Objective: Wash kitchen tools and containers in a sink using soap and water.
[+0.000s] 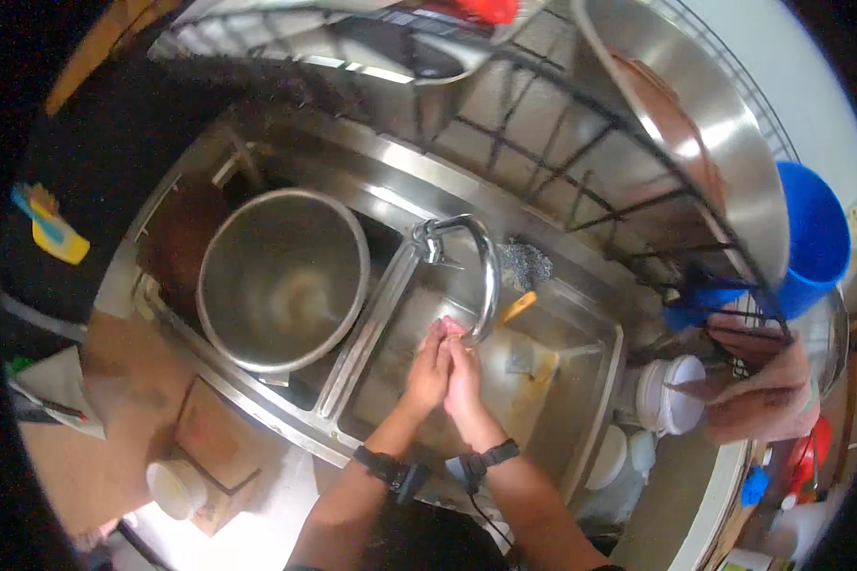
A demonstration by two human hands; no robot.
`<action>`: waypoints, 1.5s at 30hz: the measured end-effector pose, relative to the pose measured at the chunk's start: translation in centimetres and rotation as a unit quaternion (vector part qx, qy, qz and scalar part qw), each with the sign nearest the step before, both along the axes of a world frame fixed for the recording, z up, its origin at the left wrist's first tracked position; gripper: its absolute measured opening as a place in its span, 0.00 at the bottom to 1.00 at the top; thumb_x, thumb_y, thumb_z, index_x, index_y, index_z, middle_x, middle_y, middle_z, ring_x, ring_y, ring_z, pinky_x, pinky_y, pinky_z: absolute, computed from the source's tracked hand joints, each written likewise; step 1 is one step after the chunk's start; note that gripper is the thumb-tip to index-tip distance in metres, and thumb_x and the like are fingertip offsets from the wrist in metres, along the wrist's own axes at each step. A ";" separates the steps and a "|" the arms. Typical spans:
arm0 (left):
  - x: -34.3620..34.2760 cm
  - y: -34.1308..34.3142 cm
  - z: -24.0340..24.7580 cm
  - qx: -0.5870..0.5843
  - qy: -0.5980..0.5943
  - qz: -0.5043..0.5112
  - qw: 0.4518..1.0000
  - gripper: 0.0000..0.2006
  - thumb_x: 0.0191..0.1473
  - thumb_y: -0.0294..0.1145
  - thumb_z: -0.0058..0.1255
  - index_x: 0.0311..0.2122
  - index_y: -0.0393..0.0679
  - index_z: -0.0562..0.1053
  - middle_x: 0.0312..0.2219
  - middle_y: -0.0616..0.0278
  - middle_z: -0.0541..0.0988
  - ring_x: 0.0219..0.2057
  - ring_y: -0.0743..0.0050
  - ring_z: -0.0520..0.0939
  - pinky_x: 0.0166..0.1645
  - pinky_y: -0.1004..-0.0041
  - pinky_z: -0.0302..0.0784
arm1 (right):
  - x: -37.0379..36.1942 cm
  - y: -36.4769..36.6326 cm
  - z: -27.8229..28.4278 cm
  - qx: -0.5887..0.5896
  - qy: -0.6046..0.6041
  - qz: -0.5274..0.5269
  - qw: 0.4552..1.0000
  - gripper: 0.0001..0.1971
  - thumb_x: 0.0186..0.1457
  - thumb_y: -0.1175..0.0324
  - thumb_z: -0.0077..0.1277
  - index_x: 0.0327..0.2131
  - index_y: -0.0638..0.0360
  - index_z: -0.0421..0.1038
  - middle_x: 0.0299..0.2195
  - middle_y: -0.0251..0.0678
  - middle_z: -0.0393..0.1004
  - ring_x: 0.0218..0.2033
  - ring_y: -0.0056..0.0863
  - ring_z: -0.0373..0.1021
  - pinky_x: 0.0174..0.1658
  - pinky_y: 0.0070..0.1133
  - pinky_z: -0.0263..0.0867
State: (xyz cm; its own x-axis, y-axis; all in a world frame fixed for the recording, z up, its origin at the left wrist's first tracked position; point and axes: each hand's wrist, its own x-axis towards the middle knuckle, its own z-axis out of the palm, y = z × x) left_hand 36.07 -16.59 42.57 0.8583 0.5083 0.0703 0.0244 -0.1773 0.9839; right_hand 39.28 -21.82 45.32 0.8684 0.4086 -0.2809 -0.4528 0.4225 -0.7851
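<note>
Over the right basin of a steel sink point(581, 404), my left hand point(429, 369) and my right hand point(462, 373) are pressed together, palm against palm. Both sit just below and left of the spout of a chrome faucet point(490, 271). A patch of pink point(452, 325) shows at the fingertips; whether it is skin or a small object I cannot make out. The fingers look closed, and anything between the palms is hidden. Whether water is running is unclear. Beyond the hands lie a yellow-handled tool point(518, 306) and a dark scouring pad point(526, 265).
A large steel pot point(286, 281) fills the left basin. Above the sink hangs a black wire rack point(581, 143) holding a big metal pan point(733, 114). To the right are a blue bucket point(814, 238), a white tub point(671, 395) and a pink cloth point(767, 390). A white container point(176, 489) stands front left.
</note>
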 end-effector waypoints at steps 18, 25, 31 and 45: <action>0.5 0.0 -0.7 -0.407 -0.013 0.037 0.912 0.24 0.58 0.45 0.26 0.51 0.35 0.57 0.46 0.54 0.63 0.50 0.68 0.60 0.56 0.73 0.50 | 1.8 -0.1 -0.6 -0.232 -0.029 0.085 0.969 0.27 0.59 0.53 0.27 0.53 0.66 0.51 0.53 0.38 0.55 0.54 0.27 0.51 0.56 0.22 0.44; 0.5 -1.6 -1.0 -0.313 -0.029 -0.035 0.949 0.25 0.58 0.42 0.26 0.55 0.35 0.50 0.54 0.52 0.55 0.57 0.66 0.53 0.59 0.72 0.44 | -0.2 0.1 -2.2 -0.153 0.036 0.072 0.985 0.27 0.59 0.54 0.28 0.55 0.63 0.48 0.55 0.36 0.51 0.56 0.27 0.47 0.58 0.21 0.40; 0.4 -1.8 -0.3 -0.291 -0.124 0.017 0.948 0.25 0.58 0.41 0.29 0.57 0.38 0.48 0.52 0.56 0.59 0.54 0.70 0.58 0.57 0.74 0.48 | 2.5 0.9 -1.5 -0.104 -0.097 0.106 0.984 0.27 0.58 0.53 0.33 0.54 0.62 0.52 0.53 0.35 0.55 0.53 0.24 0.51 0.56 0.21 0.44; -2.5 2.4 -1.2 -0.375 0.093 0.054 0.921 0.13 0.49 0.30 0.50 0.40 0.39 0.66 0.19 0.69 0.71 0.15 0.86 0.68 0.16 0.84 0.62 | 3.4 2.4 -1.9 -0.083 0.059 0.040 0.994 0.17 0.51 0.55 0.47 0.19 0.48 0.53 0.11 0.20 0.49 0.11 0.12 0.46 0.13 0.15 0.41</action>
State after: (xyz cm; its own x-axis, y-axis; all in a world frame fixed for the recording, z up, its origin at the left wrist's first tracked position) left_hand 33.59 -14.17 41.38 0.7618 0.4365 -0.4787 0.1835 0.5633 0.8056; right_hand 42.66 -19.44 43.41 0.7924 0.4147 -0.4474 -0.5722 0.2512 -0.7807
